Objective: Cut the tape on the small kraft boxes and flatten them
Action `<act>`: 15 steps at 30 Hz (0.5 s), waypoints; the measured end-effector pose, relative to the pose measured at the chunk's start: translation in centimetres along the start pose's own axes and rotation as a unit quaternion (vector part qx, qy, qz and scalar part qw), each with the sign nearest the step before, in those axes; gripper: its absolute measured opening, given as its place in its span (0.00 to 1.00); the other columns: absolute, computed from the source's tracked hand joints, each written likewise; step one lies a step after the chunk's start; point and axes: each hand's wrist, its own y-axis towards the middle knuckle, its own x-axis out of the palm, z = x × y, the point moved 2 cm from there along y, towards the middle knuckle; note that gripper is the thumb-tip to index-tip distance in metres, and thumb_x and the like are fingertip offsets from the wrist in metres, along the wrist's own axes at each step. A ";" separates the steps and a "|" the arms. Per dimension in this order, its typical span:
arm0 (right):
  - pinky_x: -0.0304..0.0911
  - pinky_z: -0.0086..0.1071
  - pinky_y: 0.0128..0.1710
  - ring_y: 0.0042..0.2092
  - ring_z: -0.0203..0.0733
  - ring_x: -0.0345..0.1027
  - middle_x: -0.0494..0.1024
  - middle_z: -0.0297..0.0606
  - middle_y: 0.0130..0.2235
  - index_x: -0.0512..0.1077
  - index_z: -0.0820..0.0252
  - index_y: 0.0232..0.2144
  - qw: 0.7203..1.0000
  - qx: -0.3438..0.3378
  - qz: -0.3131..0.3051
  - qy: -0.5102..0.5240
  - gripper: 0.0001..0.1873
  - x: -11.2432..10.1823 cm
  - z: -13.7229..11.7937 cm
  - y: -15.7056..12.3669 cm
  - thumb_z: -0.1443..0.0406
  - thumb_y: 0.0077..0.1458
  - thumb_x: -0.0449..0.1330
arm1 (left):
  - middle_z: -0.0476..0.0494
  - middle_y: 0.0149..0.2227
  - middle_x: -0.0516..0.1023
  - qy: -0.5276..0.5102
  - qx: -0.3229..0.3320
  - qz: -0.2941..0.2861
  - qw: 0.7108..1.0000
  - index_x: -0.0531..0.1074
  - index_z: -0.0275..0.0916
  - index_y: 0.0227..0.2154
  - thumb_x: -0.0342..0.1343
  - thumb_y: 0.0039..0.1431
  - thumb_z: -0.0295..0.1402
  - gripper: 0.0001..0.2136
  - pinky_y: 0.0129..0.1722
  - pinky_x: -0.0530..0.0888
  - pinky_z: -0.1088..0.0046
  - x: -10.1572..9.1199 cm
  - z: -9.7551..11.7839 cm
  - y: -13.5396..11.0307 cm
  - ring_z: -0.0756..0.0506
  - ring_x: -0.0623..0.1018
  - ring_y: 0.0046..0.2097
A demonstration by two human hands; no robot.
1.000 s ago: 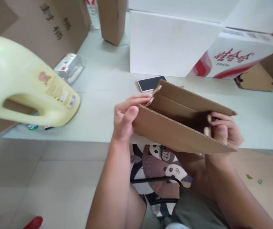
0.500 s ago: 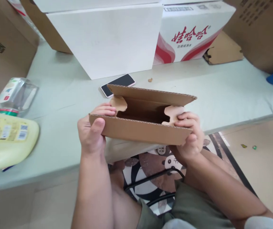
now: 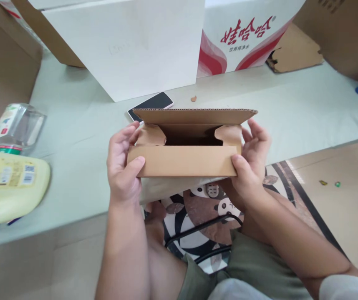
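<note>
Between my hands is a small brown cardboard box (image 3: 185, 161), held over the front edge of the covered table. Its far long flap stands raised and its two end flaps are folded partly inward, leaving a dark gap in the middle. My left hand (image 3: 124, 162) grips the left end, thumb on the front face and fingers behind. At the right end my right hand (image 3: 250, 154) presses its thumb on the front corner, with the fingers round the side. Just behind the box's left side lies a phone (image 3: 154, 104), partly covered by it.
White cartons, one a red-lettered carton (image 3: 248, 41), stand at the back of the pale green table cover (image 3: 79, 166). On the left are a clear bottle (image 3: 19, 125) and a yellow jug (image 3: 13, 187). A torn cardboard piece (image 3: 298, 52) rests back right.
The near long flap has gone down against the front, or the box has tipped to face me more squarely. My right fingers have shifted from the end flap to the box's side.
</note>
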 end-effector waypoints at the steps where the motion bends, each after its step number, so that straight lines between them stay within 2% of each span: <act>1: 0.65 0.62 0.64 0.71 0.61 0.57 0.57 0.43 0.71 0.54 0.38 0.67 1.000 -0.006 -0.015 0.009 0.35 -0.1 0.1 0.3 0.46 0.61 0.57 | 0.49 0.60 0.80 0.004 -0.004 -0.009 1.000 0.80 0.55 0.49 0.72 0.47 0.44 0.23 0.65 0.73 0.52 0.0 0.0 0.0 0.35 0.77 0.62; 4: 0.62 0.64 0.66 0.72 0.61 0.57 0.58 0.43 0.71 0.48 0.36 0.70 0.998 -0.023 -0.045 0.023 0.39 -0.1 0.5 1.2 0.45 0.62 0.56 | 0.50 0.65 0.75 0.009 -0.001 -0.027 1.000 0.77 0.58 0.53 0.71 0.50 0.46 0.25 0.66 0.72 0.48 0.0 0.1 0.0 0.33 0.75 0.65; 7: 0.63 0.62 0.66 0.69 0.60 0.60 0.63 0.45 0.67 0.49 0.37 0.70 0.998 -0.043 -0.049 0.005 0.40 -0.1 0.7 1.5 0.45 0.61 0.56 | 0.53 0.66 0.73 0.027 0.018 -0.020 0.999 0.75 0.61 0.54 0.70 0.50 0.49 0.27 0.70 0.69 0.46 0.0 0.1 0.1 0.32 0.70 0.69; 9: 0.62 0.62 0.67 0.69 0.59 0.61 0.65 0.44 0.64 0.55 0.39 0.67 0.998 -0.047 -0.039 0.002 0.34 -0.2 0.7 1.4 0.49 0.61 0.55 | 0.52 0.65 0.74 0.047 0.014 -0.011 0.999 0.75 0.60 0.53 0.69 0.50 0.50 0.25 0.70 0.69 0.46 -0.1 0.0 0.0 0.31 0.70 0.70; 12: 0.57 0.63 0.69 0.69 0.57 0.60 0.66 0.41 0.61 0.67 0.44 0.55 0.998 -0.048 -0.036 0.017 0.19 -0.2 0.3 1.2 0.57 0.61 0.55 | 0.47 0.62 0.78 0.067 -0.007 -0.008 0.998 0.78 0.55 0.48 0.68 0.49 0.51 0.22 0.69 0.69 0.43 -0.2 -0.2 -0.3 0.29 0.73 0.67; 15: 0.55 0.62 0.70 0.68 0.57 0.60 0.66 0.42 0.60 0.73 0.48 0.46 0.997 -0.064 -0.046 0.008 0.12 0.0 0.0 1.3 0.60 0.61 0.55 | 0.45 0.60 0.80 0.079 -0.008 0.006 0.997 0.81 0.51 0.43 0.69 0.48 0.51 0.20 0.71 0.65 0.41 -0.5 -0.2 -0.6 0.27 0.72 0.68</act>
